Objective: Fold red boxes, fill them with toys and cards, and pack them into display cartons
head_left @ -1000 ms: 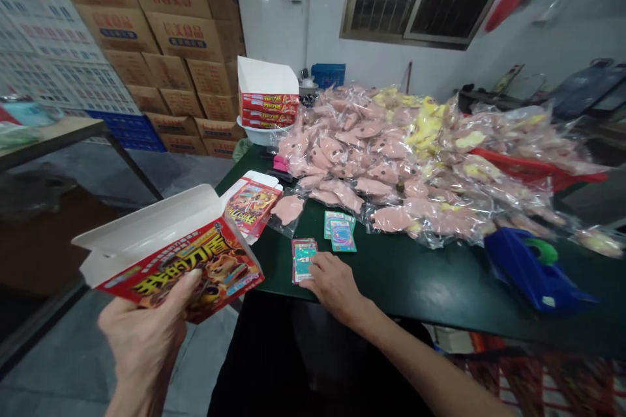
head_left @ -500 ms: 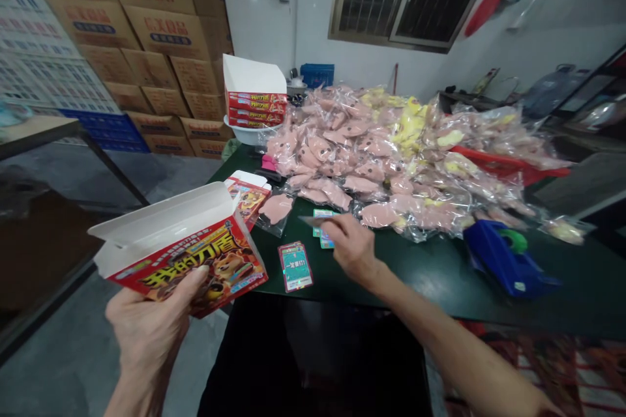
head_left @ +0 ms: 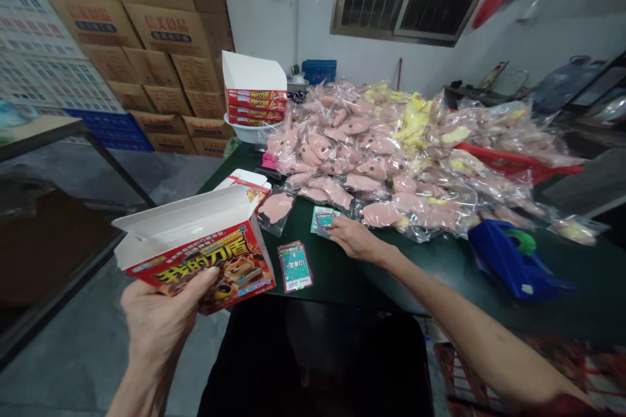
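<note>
My left hand [head_left: 163, 316] grips a red printed cardboard box [head_left: 215, 267], its thumb across the front. The box is tilted and its white top flaps stand up, open. Over the dark green table my right hand [head_left: 359, 240] pinches at the edge of some teal picture cards [head_left: 321, 218]; its fingertips partly cover them, so how many it holds is hidden. Nearer to me lies another small stack of cards [head_left: 295, 267] with a teal face and red border. A clear-bagged pink piece [head_left: 276, 207] lies beside a second printed box [head_left: 255, 190], partly hidden behind the held one.
A big heap of bagged pink pieces [head_left: 352, 143], some yellow, covers the table's back. A blue tape dispenser [head_left: 508, 260] stands at the right. Behind left, an open carton of red boxes [head_left: 257, 107] rests on a white basin [head_left: 252, 133]. Brown cartons [head_left: 166, 29] are stacked beyond.
My right hand has come down to the teal cards with the thin flat piece it held above the table. My left hand has shifted slightly right with the box.
</note>
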### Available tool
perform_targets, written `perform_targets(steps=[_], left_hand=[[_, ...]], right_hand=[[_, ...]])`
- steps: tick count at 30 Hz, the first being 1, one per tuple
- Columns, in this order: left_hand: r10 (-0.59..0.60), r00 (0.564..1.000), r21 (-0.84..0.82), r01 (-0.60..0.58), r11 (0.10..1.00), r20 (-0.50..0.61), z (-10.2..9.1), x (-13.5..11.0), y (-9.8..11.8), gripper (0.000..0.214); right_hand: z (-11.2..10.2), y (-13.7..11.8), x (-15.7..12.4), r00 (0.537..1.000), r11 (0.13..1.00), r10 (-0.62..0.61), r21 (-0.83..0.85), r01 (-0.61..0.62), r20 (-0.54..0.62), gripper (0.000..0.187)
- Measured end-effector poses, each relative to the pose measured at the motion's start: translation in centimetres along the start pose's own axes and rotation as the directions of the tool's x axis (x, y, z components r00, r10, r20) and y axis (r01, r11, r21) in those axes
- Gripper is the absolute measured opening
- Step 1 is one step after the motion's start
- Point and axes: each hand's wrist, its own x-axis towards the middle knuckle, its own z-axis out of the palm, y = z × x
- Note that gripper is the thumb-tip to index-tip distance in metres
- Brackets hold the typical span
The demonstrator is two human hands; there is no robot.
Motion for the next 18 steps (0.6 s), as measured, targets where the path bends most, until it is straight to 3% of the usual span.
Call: perform_targets(steps=[4,8,13,16,18], left_hand=[[0.006,0.998,0.040,-0.009,0.999,0.058,0.1,-0.5,-0.2,0.027],[0.052,0.995,0.074,-0.058,0.996,0.084,0.5,-1.0,-0.4,0.023],[0.112,0.970,0.056,-0.126,0.990,0.217,1.3,-1.3,-0.2,0.023],[0.215,0.919,0.002,-0.228,0.974,0.329,2.8,-2.1,0.2,0.019],[0.297,0.847,-0.064,-0.300,0.952,0.441,4.3,-3.0,0.4,0.018]], right_hand=[[0.9,-1.6,-0.3,0.989,0.996,0.083,-0.018,-0.086,-0.126,0.030],[2.4,-3.3,-0.5,0.944,0.984,0.171,-0.005,-0.180,-0.284,0.032],[1.9,-1.9,-0.4,0.881,0.987,0.160,0.052,-0.154,-0.444,0.032],[-1.7,-0.2,-1.7,0.768,0.971,0.229,0.083,-0.224,-0.598,0.024],[-5.7,-0.2,-3.7,0.623,0.934,0.328,0.147,-0.325,-0.710,0.018]])
